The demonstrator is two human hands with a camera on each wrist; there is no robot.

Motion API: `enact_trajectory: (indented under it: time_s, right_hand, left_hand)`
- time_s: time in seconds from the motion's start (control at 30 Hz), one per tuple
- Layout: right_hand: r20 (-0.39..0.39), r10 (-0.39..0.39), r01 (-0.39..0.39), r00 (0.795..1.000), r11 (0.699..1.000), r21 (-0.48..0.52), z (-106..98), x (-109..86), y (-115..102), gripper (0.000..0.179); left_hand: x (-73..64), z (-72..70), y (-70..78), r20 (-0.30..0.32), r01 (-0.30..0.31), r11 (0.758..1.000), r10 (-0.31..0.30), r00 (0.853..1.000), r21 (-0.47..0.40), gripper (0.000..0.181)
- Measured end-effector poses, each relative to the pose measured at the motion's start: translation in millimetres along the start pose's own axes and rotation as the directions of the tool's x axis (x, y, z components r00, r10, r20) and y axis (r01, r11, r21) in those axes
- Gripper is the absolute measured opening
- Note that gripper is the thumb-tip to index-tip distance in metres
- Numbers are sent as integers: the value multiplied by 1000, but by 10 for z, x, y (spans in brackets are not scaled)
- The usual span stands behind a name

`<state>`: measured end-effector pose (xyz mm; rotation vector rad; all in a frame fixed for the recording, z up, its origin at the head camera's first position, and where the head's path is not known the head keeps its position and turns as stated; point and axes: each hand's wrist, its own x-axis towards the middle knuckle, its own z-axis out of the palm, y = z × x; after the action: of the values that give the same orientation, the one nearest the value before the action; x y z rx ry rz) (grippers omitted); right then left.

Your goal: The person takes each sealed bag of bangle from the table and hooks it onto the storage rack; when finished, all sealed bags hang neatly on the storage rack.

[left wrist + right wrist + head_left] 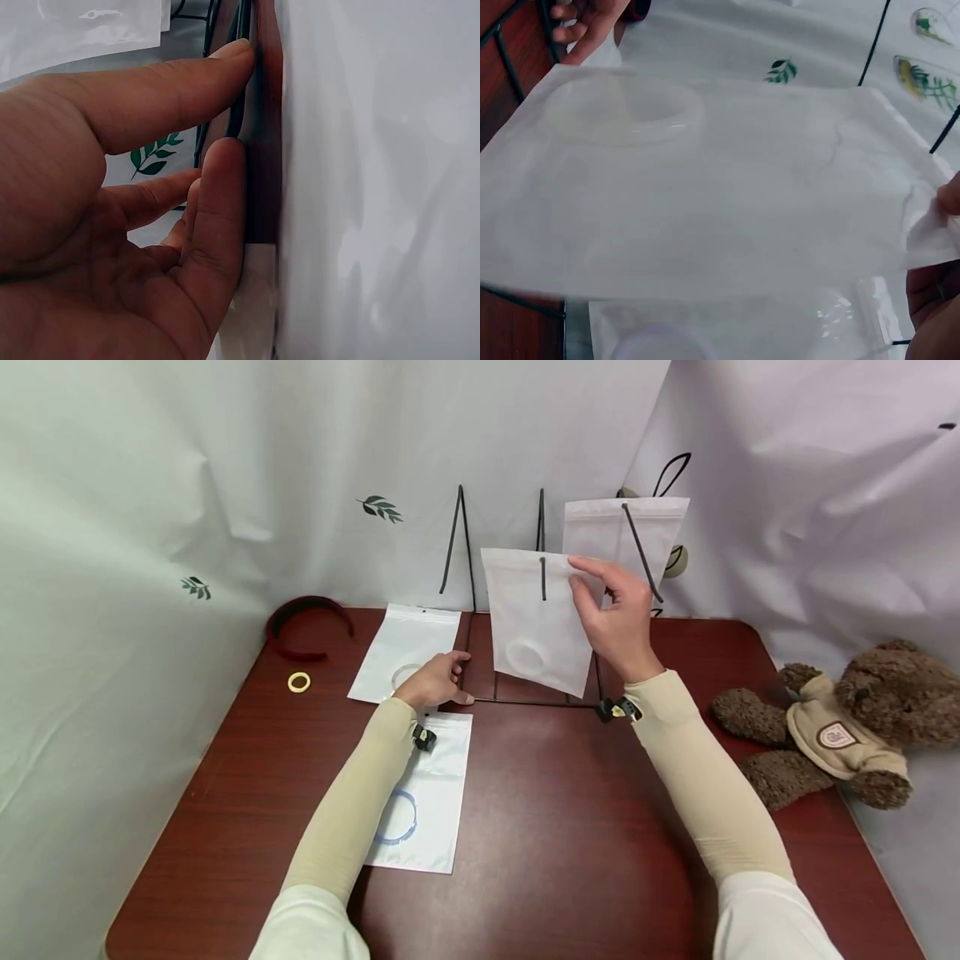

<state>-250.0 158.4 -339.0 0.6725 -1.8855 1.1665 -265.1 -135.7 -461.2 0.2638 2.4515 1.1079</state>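
A white zip bag (528, 618) hangs from the middle hook of a black wire rack (532, 702), a round ring-like shape showing through its lower part. My right hand (618, 614) pinches this bag's upper right corner between thumb and fingers. In the right wrist view the bag (727, 202) spreads wide, with the ring (622, 112) inside it. My left hand (435, 681) holds the rack's front left base corner. The left wrist view has its thumb and a fingertip against the dark wire (238, 97).
Another white bag (592, 527) hangs on the right hook. Two flat bags, one with a clear ring (406, 674) and one with a blue ring (397, 818), lie on the table (555, 827). A dark red headband (288, 610), yellow ring (298, 682) and teddy bear (840, 727) lie around.
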Motion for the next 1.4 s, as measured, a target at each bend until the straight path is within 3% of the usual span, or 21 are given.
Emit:
enact_trajectory:
  time_s: [0.2, 0.43, 0.73, 1.07, 1.4]
  right_hand:
    - [-32, 46, -45, 998, 999, 27, 106, 98, 90, 23]
    - [-73, 127, -125, 989, 992, 31, 199, 237, -5, 24]
    - [-69, 229, -225, 971, 973, 53, 288, 418, 122, 25]
    - [-79, 210, -208, 974, 977, 35, 328, 536, 230, 26]
    - [-44, 235, -235, 971, 972, 17, 243, 462, 224, 29]
  left_hand:
    - [-6, -5, -5, -2, 3, 1000, -3, 1000, 0, 88]
    - [2, 1, -19, 0, 8, 1000, -8, 1000, -6, 88]
    - [7, -12, -24, 0, 8, 1000, -8, 1000, 3, 89]
    - [39, -4, -12, 2, 17, 1000, -17, 1000, -20, 89]
    - [63, 9, -16, 0, 18, 999, -18, 1000, -30, 89]
